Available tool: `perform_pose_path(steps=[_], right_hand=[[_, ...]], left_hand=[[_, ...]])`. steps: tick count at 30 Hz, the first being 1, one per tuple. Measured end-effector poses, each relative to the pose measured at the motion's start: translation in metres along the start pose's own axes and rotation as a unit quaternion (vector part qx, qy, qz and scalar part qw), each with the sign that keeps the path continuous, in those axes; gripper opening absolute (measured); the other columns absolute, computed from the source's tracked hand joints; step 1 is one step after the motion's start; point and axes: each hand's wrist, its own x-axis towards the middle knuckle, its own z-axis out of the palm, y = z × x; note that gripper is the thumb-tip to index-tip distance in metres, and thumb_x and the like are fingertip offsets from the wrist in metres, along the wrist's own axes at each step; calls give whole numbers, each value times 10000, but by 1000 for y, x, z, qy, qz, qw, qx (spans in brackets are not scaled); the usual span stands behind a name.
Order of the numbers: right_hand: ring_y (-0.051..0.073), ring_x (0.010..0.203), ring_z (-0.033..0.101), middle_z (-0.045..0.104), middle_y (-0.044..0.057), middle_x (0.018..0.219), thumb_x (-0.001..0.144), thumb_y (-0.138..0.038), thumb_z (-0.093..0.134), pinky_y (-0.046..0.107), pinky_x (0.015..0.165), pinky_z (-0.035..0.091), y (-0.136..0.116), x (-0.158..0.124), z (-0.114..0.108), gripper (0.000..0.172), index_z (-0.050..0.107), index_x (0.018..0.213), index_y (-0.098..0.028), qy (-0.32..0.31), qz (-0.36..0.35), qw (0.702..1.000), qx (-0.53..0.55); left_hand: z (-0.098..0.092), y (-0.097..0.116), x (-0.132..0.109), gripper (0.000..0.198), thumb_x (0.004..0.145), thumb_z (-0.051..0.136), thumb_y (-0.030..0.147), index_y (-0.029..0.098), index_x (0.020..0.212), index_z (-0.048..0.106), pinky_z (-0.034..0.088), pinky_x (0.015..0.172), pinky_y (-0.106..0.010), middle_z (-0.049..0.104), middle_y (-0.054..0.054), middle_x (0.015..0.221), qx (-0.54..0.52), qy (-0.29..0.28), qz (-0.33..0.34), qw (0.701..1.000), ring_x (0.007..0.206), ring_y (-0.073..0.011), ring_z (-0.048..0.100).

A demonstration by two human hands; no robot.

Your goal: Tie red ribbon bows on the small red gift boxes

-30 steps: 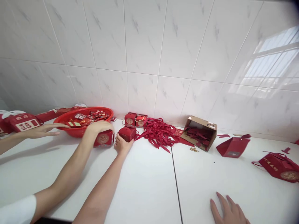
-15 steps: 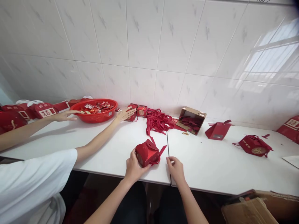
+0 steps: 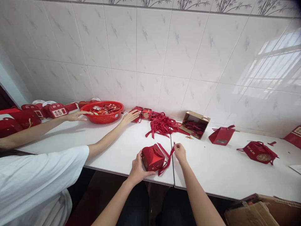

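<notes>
A small red gift box (image 3: 153, 157) stands near the front edge of the white table (image 3: 122, 150). My left hand (image 3: 137, 166) grips its left side. A red ribbon (image 3: 167, 158) runs from the box up to my right hand (image 3: 180, 150), which pinches its end just right of the box.
A person in a white shirt (image 3: 30, 185) on my left reaches one hand (image 3: 129, 116) to small red boxes (image 3: 143, 113) and the other to a red basin of sweets (image 3: 103, 111). At the back lie a ribbon pile (image 3: 161, 124), a cardboard box (image 3: 196, 124) and red bags (image 3: 257, 151).
My view has pulled back from the wall. My left hand brought a red box to the table's front edge. My right hand took hold of its ribbon and lifted it.
</notes>
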Motion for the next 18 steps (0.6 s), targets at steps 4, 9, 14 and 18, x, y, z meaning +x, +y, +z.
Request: perform_pose_path(steps=[4,9,14,18], right_hand=[[161,752,632,649,90,837,778,-531,454,284,646,512,-22,18,-73,381,474,832,-155,126,-33,982,139],[142,765,622,617,47,862,720,-411,640,306,710,521,-74,6,-170,317,522,873,-160,318,-176,874,323],[123,603,603,643,26,718,679,-313,725,271,602,516,-98,-31,-176,274,662,887,-147,205,-226,922,236],[151,618,614,680,52,747,725,-341,671,269,554,502,-90,-49,-121,205,708,828,-169,-65,-221,970,74]], left_hand=[[-6,2,3,1109,554,780,480,261,1435,143,297,1023,-521,395,-156,1393,-35,-63,-25,997,1249,-348,399],[-20,10,11,967,621,750,424,288,1428,236,354,1010,-509,474,-108,1359,-96,-147,-18,984,1214,-330,463],[-40,23,19,890,720,675,317,289,1445,160,304,1080,-440,280,-69,1485,-139,-190,32,971,1355,-263,278],[-47,49,23,620,783,569,240,278,1368,368,313,1079,-436,309,-63,1470,-88,-149,81,982,1349,-260,288]])
